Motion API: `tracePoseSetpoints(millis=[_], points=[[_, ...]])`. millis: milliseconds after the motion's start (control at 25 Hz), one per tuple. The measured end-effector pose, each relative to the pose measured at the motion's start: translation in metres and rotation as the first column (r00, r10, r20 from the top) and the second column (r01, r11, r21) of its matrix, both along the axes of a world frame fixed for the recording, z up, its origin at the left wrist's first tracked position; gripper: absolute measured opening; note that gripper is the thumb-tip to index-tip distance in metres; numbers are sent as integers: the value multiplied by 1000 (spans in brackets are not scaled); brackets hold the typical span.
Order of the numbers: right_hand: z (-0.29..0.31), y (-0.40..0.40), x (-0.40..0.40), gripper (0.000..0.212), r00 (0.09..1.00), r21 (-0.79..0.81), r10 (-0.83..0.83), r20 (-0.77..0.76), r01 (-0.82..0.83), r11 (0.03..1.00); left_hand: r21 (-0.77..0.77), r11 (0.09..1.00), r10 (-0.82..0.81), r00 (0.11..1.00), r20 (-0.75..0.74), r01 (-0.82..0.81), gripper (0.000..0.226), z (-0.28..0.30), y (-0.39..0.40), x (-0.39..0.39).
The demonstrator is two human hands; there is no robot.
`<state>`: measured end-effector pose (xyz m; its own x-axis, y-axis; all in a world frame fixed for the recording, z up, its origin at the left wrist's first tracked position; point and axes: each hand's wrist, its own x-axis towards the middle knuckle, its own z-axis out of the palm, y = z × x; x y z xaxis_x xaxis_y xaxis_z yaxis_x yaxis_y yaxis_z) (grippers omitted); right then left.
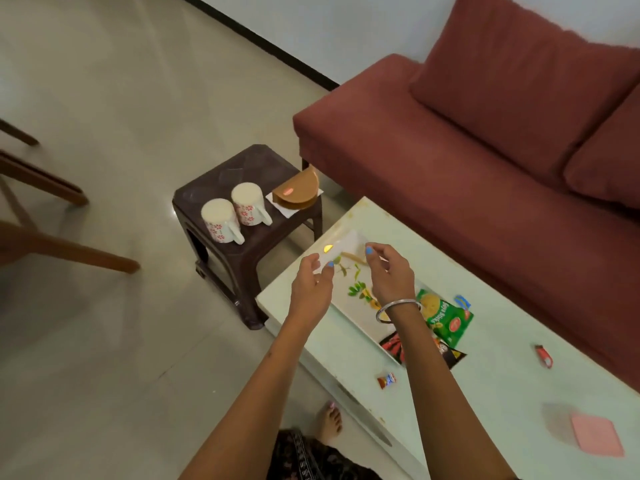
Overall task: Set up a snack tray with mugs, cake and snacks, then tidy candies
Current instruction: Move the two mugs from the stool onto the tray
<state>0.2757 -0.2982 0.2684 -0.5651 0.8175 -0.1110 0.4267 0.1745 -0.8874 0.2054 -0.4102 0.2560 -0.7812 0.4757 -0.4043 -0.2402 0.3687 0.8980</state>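
A home living room is shown. A maroon fabric-upholstered sofa [485, 161] with loose back cushions is set against a pale wall with a dark skirting strip, over a glossy light tiled floor [104, 98]. A low pale-topped surface [485, 393] is placed before the sofa, a small dark brown plastic stool [242, 237] beside it, and brown wooden chair legs [69, 251] are seen at the left.

Maroon sofa [485, 140], glossy pale tile floor [104, 98], perhaps white wall [346, 26]
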Motion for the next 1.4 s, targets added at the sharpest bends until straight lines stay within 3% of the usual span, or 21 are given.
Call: tracePoseSetpoints(millis=[160, 320, 480, 560, 680, 840, 960, 1040, 1240, 1400], points=[[-6, 3, -50, 19, 996, -11, 84, 33, -84, 996, -16, 997, 69, 998, 8, -69, 44, -9, -9, -46], [-16, 3, -108, 19, 984, -29, 154, 88, -152, 988, -78, 984, 159, 987, -14, -160, 31, -24, -21, -108], [-22, -3, -177, 30, 954, -29, 240, 177, -239, 971, -161, 967, 189, 980, -57, -196, 35, -37, -31, -177], [-30, -6, -219, 40, 914, -37, 315, 255, -316, 948, -264, 950, 109, 971, -212, -164, 46, -44, -36, -214], [-47, -11, -275, 50, 822, -4, 442, 358, -472, 881, -481, 876, -162, 923, -349, -28, 64, -54, -41, -263], [-80, -17, -329, 62, 635, 24, 531, 561, -654, 756, -715, 676, -483, 840, -247, 178, 81, -74, -39, -302], [-106, -15, -351, 68, 507, 49, 520, 688, -747, 663, -785, 549, -603, 786, -133, 288, 86, -89, -33, -317], [-121, -13, -358, 75, 423, 47, 509, 750, -802, 596, -792, 518, -627, 773, -95, 323, 88, -96, -32, -323], [-146, -7, -370, 71, 484, 88, 492, 724, -772, 630, -756, 565, -613, 781, -116, 331, 85, -107, -31, -335], [-155, -4, -375, 79, 477, 59, 489, 731, -757, 650, -752, 575, -604, 787, -125, 322, 81, -112, -28, -340]])
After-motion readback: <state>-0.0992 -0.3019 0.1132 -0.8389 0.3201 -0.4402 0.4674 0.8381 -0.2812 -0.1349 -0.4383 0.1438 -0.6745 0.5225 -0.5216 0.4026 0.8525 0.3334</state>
